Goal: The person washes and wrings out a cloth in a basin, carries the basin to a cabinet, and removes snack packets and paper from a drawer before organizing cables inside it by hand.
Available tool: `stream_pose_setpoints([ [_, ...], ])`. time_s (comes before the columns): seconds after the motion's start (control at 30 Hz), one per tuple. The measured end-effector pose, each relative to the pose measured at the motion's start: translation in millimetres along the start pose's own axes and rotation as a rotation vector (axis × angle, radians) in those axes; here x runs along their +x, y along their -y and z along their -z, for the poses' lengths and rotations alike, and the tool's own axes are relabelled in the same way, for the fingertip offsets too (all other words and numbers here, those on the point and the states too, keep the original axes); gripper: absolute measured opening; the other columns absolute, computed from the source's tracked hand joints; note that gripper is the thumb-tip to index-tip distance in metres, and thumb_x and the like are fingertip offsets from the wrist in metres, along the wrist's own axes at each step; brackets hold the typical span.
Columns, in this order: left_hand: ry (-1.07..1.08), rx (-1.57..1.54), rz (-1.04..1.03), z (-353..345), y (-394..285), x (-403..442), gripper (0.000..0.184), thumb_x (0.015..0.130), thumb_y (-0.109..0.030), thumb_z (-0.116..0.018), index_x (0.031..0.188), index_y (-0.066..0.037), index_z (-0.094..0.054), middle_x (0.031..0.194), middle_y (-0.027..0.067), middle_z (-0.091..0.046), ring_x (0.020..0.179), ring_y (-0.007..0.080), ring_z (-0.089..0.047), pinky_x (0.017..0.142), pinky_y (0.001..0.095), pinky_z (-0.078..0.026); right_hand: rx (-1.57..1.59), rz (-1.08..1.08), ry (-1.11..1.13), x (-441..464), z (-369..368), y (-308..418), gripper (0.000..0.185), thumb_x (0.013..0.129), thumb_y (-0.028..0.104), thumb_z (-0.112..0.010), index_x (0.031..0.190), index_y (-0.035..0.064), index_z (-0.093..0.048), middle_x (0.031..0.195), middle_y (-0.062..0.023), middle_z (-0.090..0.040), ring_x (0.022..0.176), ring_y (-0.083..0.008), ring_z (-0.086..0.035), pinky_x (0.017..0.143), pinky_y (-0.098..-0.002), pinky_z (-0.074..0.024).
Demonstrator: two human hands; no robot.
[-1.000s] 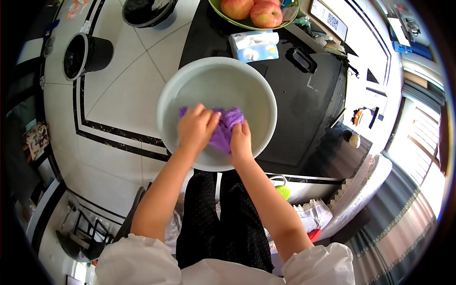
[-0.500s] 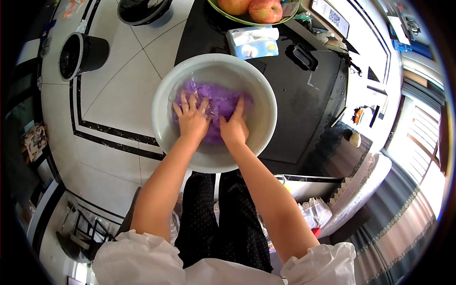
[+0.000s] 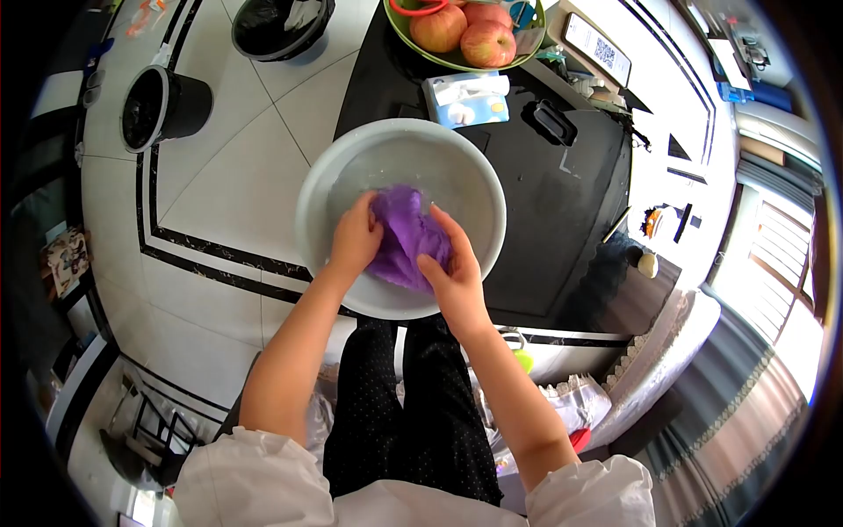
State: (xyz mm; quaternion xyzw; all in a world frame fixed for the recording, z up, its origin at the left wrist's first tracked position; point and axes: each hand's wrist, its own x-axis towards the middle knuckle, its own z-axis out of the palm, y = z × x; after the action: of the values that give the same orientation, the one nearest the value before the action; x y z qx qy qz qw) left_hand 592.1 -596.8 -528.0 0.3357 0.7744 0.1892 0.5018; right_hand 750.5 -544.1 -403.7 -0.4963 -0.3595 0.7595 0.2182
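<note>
"In the pale grey basin (image 3: 402, 124), what are the hands working on?"

"A bunched purple cloth (image 3: 406, 230), near the middle of the basin, with some clear water around it."

"How does the left hand (image 3: 354, 235) hold it?"

"From the left side, its fingers curled together and clamped on the cloth's edge. The fingertips are partly hidden in the folds."

"And the right hand (image 3: 458, 272)?"

"It grips the opposite side. The thumb lies lower, the fingers reach up the far edge, and the cloth is caught between them."

"What does the basin stand on?"

"A glossy black tabletop (image 3: 571, 211). Just beyond the basin lies a light blue tissue pack (image 3: 467, 101), and past that is a green bowl (image 3: 417, 51) with red apples (image 3: 487, 44) in it."

"Is anything to the right of the bowl?"

"A phone (image 3: 597, 48), leaning back, with a QR code on its screen."

"What about the floor?"

"White tiles (image 3: 219, 189) with dark bands. Two dark bins stand there, well apart from the basin: a tilted-looking black bin (image 3: 189, 105) and a second bin (image 3: 250, 35) with a black liner."
</note>
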Motion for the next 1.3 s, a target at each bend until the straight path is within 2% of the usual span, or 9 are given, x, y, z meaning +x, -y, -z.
stream_pose_setpoints([
  [0.23, -0.157, 0.197, -0.607, -8, 9, -23, 0.039, 0.070, -0.004, -0.065, 0.109, -0.006, -0.058, 0.102, 0.0105, -0.059, 0.095, 0.0264, -0.056, 0.089, 0.0322, -0.043, -0.119, 0.038, 0.202, -31, 0, 28, 0.055, 0.083, -0.010, -0.049, 0.135, 0.0058, -0.039, 0.137, -0.0079, -0.041, 0.124, -0.0171, -0.040, 0.102, -0.0287, -0.0317],
  [0.33, 0.188, -0.609, -0.121, 7, -4, -28, 0.037, 0.075, -0.001, -0.063, 0.111, -0.007, -0.056, 0.104, 0.0033, -0.054, 0.097, 0.0173, -0.053, 0.091, 0.0279, -0.040, -0.289, 0.134, 0.103, -21, 9, 12, 0.050, 0.083, -0.007, -0.050, 0.131, 0.0038, -0.043, 0.130, -0.0105, -0.047, 0.122, -0.0192, -0.043, 0.101, -0.0295, -0.0326],
  [0.43, 0.145, -0.638, 0.089, 14, -9, -30, 0.034, 0.077, 0.001, -0.061, 0.108, -0.008, -0.053, 0.103, 0.0020, -0.050, 0.090, 0.0125, -0.050, 0.083, 0.0258, -0.041, -0.475, 0.051, -0.105, 3, 22, -21, 0.048, 0.082, -0.006, -0.049, 0.128, 0.0065, -0.045, 0.123, -0.0187, -0.052, 0.113, -0.0292, -0.053, 0.096, -0.0339, -0.0393],
  [0.67, -0.486, 0.159, -0.422, -12, -13, -3, 0.039, 0.076, -0.007, -0.066, 0.113, -0.009, -0.050, 0.107, 0.0132, -0.051, 0.096, 0.0289, -0.050, 0.084, 0.0389, -0.041, -0.846, 0.064, -0.358, 52, 22, -89, 0.053, 0.082, 0.003, -0.052, 0.133, 0.0128, -0.041, 0.121, -0.0192, -0.051, 0.109, -0.0402, -0.050, 0.092, -0.0450, -0.0418],
  [0.8, -0.310, 0.550, -0.458, -20, -13, -3, 0.047, 0.076, -0.016, -0.069, 0.120, -0.016, -0.053, 0.109, 0.0132, -0.050, 0.100, 0.0334, -0.049, 0.085, 0.0469, -0.039, -0.951, -0.074, -0.331, 69, 14, -95, 0.050, 0.085, 0.016, -0.054, 0.133, 0.0163, -0.041, 0.122, -0.0178, -0.051, 0.110, -0.0400, -0.050, 0.094, -0.0447, -0.0407],
  [0.97, -0.288, 0.380, -0.044, -27, -17, 11, 0.050, 0.078, -0.017, -0.069, 0.124, -0.011, -0.050, 0.108, 0.0098, -0.054, 0.092, 0.0289, -0.058, 0.078, 0.0360, -0.048, -0.662, -0.156, -0.473, 86, 16, -99, 0.048, 0.088, 0.032, -0.057, 0.130, 0.0147, -0.042, 0.127, -0.0153, -0.052, 0.113, -0.0361, -0.052, 0.095, -0.0413, -0.0399],
  [1.1, -0.078, -0.539, -0.015, -40, -12, 14, 0.033, 0.083, -0.016, -0.068, 0.110, -0.002, -0.055, 0.099, 0.0015, -0.061, 0.088, 0.0127, -0.056, 0.074, 0.0286, -0.048, 0.146, -0.288, -0.583, 103, -6, -91, 0.051, 0.086, 0.039, -0.060, 0.123, 0.0060, -0.046, 0.113, -0.0118, -0.057, 0.102, -0.0278, -0.056, 0.090, -0.0378, -0.0439],
  [1.2, 0.167, -0.664, 0.014, -10, -52, -17, 0.025, 0.081, -0.017, -0.070, 0.098, -0.004, -0.059, 0.087, 0.0006, -0.061, 0.077, 0.0109, -0.056, 0.071, 0.0271, -0.047, 0.702, -0.650, -0.208, 100, 10, -70, 0.041, 0.085, 0.040, -0.062, 0.111, 0.0085, -0.054, 0.096, -0.0094, -0.060, 0.087, -0.0240, -0.059, 0.078, -0.0365, -0.0486],
  [1.3, 0.038, -0.346, -0.414, -11, -64, -39, 0.022, 0.078, -0.020, -0.074, 0.081, -0.006, -0.058, 0.070, 0.0025, -0.055, 0.062, 0.0101, -0.049, 0.059, 0.0275, -0.043, 0.679, -0.601, -0.099, 93, 5, -62, 0.029, 0.085, 0.039, -0.063, 0.094, 0.0114, -0.057, 0.075, -0.0048, -0.058, 0.070, -0.0204, -0.057, 0.065, -0.0348, -0.0491],
])
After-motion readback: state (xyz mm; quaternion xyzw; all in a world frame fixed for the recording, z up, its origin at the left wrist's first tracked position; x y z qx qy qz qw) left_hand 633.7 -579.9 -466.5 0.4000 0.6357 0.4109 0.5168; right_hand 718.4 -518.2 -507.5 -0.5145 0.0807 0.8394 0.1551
